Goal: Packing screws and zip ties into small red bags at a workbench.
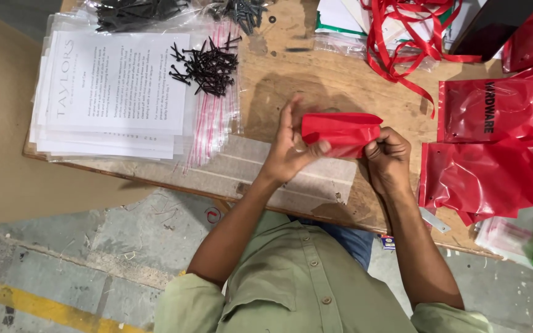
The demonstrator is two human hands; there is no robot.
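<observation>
Hands (291, 151) (388, 157) are pinching one red plastic pouch (339, 132), fingers clamped on it; black screws (208, 65) are still lying loose on the counter (316, 80).

Glossy red plastic bag (340, 132); rough wooden table (316, 80); matt black screws (208, 65).

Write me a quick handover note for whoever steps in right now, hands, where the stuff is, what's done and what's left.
Left hand and right hand both grip one small red bag above the wooden table.
Loose black screws lie left, on clear zip bags beside printed sheets.
More red bags are stacked right; red ribbon behind.
Done: bag picked up.
Left: can't tell if it holds screws; pile remains.
</observation>
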